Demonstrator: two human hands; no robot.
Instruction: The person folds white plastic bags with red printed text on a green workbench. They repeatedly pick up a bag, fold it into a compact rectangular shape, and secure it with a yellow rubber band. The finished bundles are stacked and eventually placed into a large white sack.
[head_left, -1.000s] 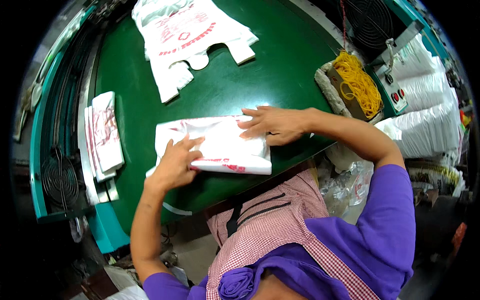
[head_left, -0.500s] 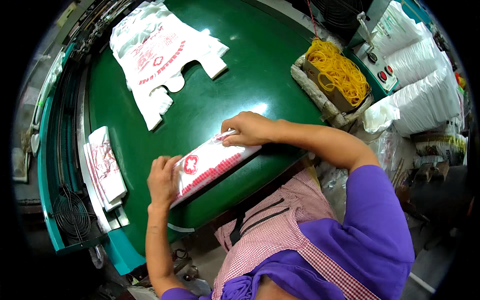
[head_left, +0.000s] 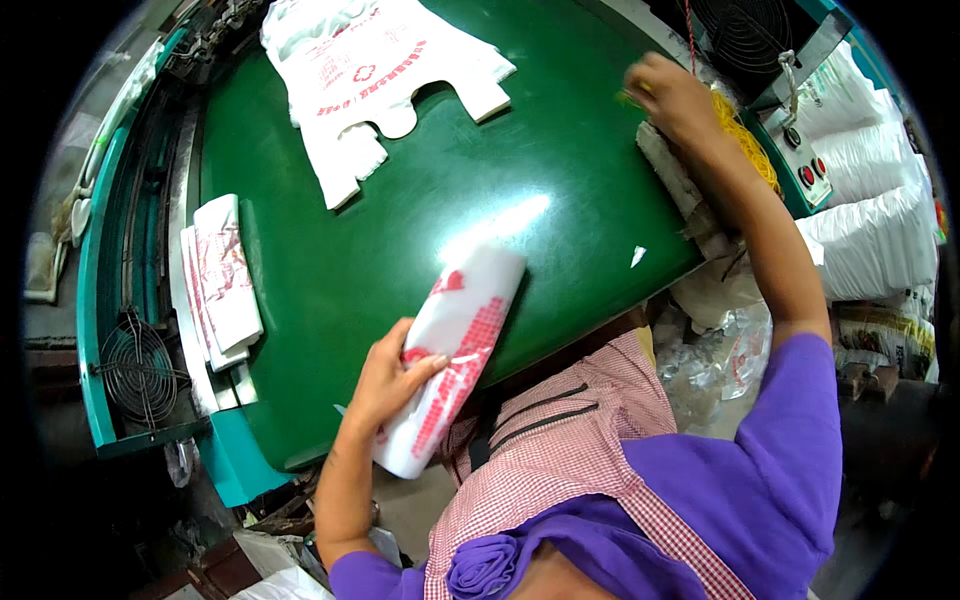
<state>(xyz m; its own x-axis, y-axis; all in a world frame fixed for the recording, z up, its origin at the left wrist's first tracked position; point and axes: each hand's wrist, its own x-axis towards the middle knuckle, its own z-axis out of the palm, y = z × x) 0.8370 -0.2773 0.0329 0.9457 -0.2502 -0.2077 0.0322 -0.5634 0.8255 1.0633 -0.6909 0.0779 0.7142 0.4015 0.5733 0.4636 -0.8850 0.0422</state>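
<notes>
My left hand (head_left: 388,378) grips a folded bundle of white plastic bags with red print (head_left: 475,315), its thumb laid across the top. The bundle is tilted, held over the near edge of the green tabletop (head_left: 570,190). At the far right my right hand (head_left: 672,98) is raised beside a box of yellow rubber bands (head_left: 752,150). Its fingers are pinched, and a bit of yellow band shows at their tips. My forearm hides much of that box.
Flat white carrier bags (head_left: 390,65) with red print lie at the back of the table. Folded bundles (head_left: 222,285) rest at the left edge. A small white scrap (head_left: 638,257) lies at right. Beyond stand a control box (head_left: 800,165) and stacked white bags (head_left: 865,180).
My right hand has left the bundle and moved far right to the rubber bands. My left hand has lifted and turned the bundle, shifting it toward me.
</notes>
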